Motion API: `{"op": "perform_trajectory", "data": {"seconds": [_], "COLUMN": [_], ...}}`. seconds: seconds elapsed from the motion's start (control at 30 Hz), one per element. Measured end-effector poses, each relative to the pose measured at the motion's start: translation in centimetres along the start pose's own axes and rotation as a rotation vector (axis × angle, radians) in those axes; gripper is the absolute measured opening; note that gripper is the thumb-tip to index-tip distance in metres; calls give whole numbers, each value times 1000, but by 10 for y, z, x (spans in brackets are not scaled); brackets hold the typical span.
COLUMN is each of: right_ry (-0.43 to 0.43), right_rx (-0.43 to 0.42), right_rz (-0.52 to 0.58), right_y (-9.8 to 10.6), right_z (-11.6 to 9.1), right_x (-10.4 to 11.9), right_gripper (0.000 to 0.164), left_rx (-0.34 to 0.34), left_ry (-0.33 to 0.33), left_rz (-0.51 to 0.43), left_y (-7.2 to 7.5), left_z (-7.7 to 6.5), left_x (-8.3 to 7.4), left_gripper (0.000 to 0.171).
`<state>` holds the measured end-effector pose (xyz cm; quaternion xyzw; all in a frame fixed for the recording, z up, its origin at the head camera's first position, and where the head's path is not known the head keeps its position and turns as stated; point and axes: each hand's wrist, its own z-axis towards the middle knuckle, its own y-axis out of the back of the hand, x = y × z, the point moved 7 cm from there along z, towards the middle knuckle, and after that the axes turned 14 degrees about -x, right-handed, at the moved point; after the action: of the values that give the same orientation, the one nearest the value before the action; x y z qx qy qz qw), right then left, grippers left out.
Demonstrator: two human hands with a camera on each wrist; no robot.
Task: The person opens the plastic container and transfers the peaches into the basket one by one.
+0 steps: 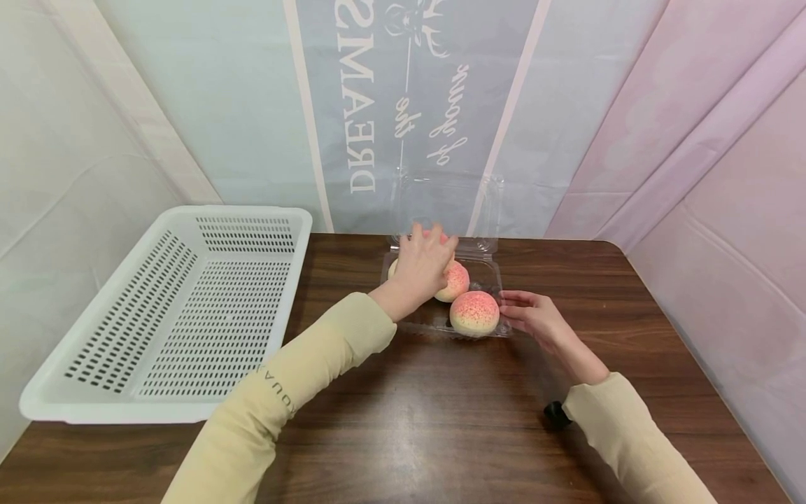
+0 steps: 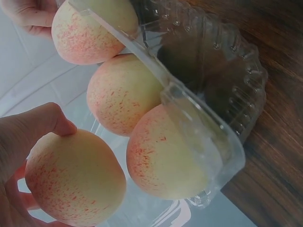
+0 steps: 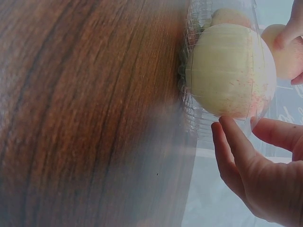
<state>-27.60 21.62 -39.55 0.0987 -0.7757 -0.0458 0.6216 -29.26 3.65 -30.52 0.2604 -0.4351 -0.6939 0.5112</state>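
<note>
My left hand (image 1: 423, 266) grips a peach (image 2: 78, 182), its thumb on one side and fingers around the other. That peach is held over the back of a clear plastic clamshell box (image 1: 418, 327), whose lid (image 1: 434, 203) stands raised at the rear. Inside the box sit a front-right peach (image 1: 475, 313), a middle peach (image 1: 458, 281) and a left peach (image 1: 393, 269) mostly covered by my left hand. At the box's right wall, my right hand (image 3: 265, 177) has its fairly straight fingertips touching the plastic, with the thumb by the rim.
A white slotted plastic basket (image 1: 292, 280) stands on the left of the brown wooden table (image 1: 403, 434). A printed cloth backdrop (image 1: 252, 105) hangs behind the table, with pale cloth at both sides. A black band (image 1: 557, 415) shows at my right cuff.
</note>
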Motion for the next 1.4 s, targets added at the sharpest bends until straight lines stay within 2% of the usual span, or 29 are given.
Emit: {"op": "perform_trajectory", "data": {"seconds": [0.27, 0.57, 1.0, 1.4], "right_ry": [5, 9, 7, 0], "right_rx": [-3, -4, -2, -14], "right_rz": [-7, -4, -17, -26], "right_y": [0, 0, -1, 1], "right_z": [0, 0, 0, 2], "right_x": [-1, 0, 0, -2], "right_gripper": [53, 53, 53, 51], "left_rx": [-32, -33, -53, -31], "left_ry": [-23, -38, -45, -72], "left_rz": [23, 41, 64, 99], "left_y": [1, 0, 4, 5], "left_z": [1, 1, 1, 0], "left_x": [1, 2, 6, 10], "left_gripper": [50, 45, 28, 26]}}
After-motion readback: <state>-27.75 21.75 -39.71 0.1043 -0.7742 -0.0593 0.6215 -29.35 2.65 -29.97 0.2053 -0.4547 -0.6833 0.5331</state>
